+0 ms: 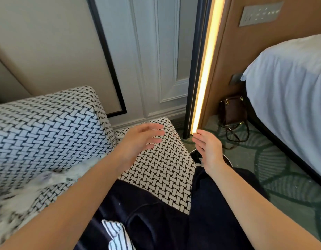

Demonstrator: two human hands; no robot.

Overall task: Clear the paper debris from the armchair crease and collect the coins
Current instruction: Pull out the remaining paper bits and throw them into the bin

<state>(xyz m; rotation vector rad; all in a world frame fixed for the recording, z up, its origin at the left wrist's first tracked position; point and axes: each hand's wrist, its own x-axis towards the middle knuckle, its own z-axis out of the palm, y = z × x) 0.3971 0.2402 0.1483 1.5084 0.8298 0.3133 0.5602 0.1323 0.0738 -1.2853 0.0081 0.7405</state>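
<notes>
- The left hand (pixel 140 139) hovers over the seat of the armchair with black-and-white basket-weave upholstery (pixel 159 168), fingers spread and loosely bent, holding nothing.
- The right hand (pixel 208 150) is out past the seat's right edge, above the floor. Its fingers are straight and close together with the palm turned towards the left hand, and it is empty too.
- The two hands are apart and not touching — neither one rests on the fabric.
- The white shredded paper debris (pixel 53 177) lies along the crease where the chair's tall padded side meets the seat, just left of the left forearm. It trails down towards the lower left corner and is badly blurred.
- No coin can be made out in that blur.
- The person's dark navy trousers (pixel 156 213) cover the near part of the seat, with a crumpled blue-and-white striped cloth (pixel 114 233) at the bottom edge.
- A small brown leather handbag with a thin strap (pixel 231 110) stands on the green patterned carpet (pixel 275 159), between a glowing vertical strip light (pixel 204 69) and a bed with white linen (pixel 291 87) — well apart from both hands.
</notes>
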